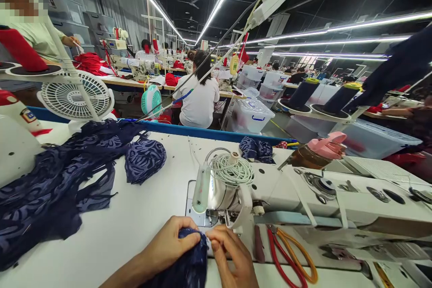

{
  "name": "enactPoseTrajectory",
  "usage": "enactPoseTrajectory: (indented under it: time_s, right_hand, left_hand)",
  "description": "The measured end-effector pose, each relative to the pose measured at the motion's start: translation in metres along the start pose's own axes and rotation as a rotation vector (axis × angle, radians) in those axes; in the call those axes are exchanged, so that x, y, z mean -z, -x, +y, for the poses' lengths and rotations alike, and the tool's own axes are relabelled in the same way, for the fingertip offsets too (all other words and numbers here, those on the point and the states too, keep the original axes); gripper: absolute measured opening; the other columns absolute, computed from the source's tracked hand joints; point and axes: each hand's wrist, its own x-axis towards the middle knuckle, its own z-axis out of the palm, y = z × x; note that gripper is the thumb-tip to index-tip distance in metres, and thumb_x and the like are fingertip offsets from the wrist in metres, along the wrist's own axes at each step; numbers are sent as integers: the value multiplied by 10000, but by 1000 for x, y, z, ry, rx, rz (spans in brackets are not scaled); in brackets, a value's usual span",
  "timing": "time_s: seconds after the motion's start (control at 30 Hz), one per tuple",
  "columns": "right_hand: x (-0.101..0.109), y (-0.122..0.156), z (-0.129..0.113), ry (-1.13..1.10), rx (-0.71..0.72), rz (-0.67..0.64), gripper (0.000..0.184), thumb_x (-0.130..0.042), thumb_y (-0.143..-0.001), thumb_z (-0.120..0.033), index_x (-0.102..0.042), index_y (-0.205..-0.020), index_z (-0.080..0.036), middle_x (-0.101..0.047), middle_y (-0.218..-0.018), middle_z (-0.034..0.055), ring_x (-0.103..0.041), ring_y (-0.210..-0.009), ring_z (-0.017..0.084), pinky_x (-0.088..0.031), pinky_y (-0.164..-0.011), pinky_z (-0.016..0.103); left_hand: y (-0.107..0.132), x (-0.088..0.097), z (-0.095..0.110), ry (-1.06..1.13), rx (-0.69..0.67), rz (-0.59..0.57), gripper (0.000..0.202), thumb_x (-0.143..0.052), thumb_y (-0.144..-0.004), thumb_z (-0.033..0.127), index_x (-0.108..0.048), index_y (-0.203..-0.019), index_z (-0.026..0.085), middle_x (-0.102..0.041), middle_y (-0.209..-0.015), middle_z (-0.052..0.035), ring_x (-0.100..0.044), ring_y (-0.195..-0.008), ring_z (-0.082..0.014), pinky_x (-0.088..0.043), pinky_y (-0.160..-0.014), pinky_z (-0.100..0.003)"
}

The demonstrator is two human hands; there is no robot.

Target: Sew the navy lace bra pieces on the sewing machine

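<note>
A dark navy patterned piece of fabric (pixel 193 258) hangs from my hands, just in front of the sewing machine's needle area (pixel 221 218). My left hand (pixel 173 240) is closed on its upper edge, thumb on top. At the right edge of the same cloth, my right hand (pixel 232 252) pinches a small pale bit whose kind I cannot make out. Both hands are close together, nearly touching. The sewing machine (pixel 286 193) stands directly beyond and to the right, with a coil of pale green cord (pixel 232 168) on its head.
Navy patterned cloth pieces (pixel 57 180) are heaped on the left, beside a rounded stack (pixel 146 160). Red-and-orange-handled scissors (pixel 292 256) lie right of my hands. A pink-lidded bottle (pixel 319 150) and thread cones (pixel 300 96) stand behind the machine. A person in white (pixel 199 99) sits ahead.
</note>
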Motion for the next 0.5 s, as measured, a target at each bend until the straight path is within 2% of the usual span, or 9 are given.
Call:
enactPoseTrajectory:
  time_s: [0.07,0.13,0.2,0.3,0.4,0.5]
  right_hand:
    - [2,-4,-1,-35,-158,-65,314,-493,-984,-472,-699,-1038,-241,-688,-908,66,-620,-737,181,-500,-662,256]
    - [4,-9,-1,-51,-251,-167,310,-575,-926,-501,-697,-980,-221,-668,-805,33,-562,-622,151,-447,-567,234]
    - [6,-13,0,-63,-286,-269,271,-617,-886,-472,-677,-885,-208,-612,-712,-2,-508,-576,131,-390,-530,223]
    - [8,-17,1,-90,-315,-376,288,-574,-898,-458,-632,-789,-197,-530,-633,-29,-466,-567,121,-330,-520,223]
    - [12,-21,1,-119,-338,-378,396,-484,-942,-527,-603,-758,-197,-504,-620,-26,-480,-587,135,-345,-536,230]
    - [19,-20,-2,-82,-302,-266,422,-455,-974,-539,-617,-770,-207,-568,-648,-2,-551,-627,162,-419,-582,240]
  left_hand:
    - [0,-2,-1,-9,5,-1,267,-600,-806,404,-689,-843,155,-613,-778,0,-532,-752,-184,-401,-694,-270]
    - [1,-4,-1,-14,10,1,260,-610,-801,398,-699,-858,161,-622,-799,-2,-534,-776,-189,-399,-702,-268]
    - [3,-6,0,-8,13,-14,252,-611,-799,393,-699,-859,165,-612,-792,5,-524,-770,-182,-392,-692,-260]
    - [5,-6,2,7,20,-61,233,-600,-798,379,-684,-843,166,-553,-724,28,-470,-681,-151,-355,-626,-247]
    - [6,-5,1,15,26,-98,235,-603,-798,389,-674,-847,170,-504,-696,38,-435,-657,-144,-328,-600,-246]
    - [6,-3,0,56,60,-105,263,-616,-805,420,-671,-866,170,-501,-706,36,-435,-674,-147,-331,-612,-247]
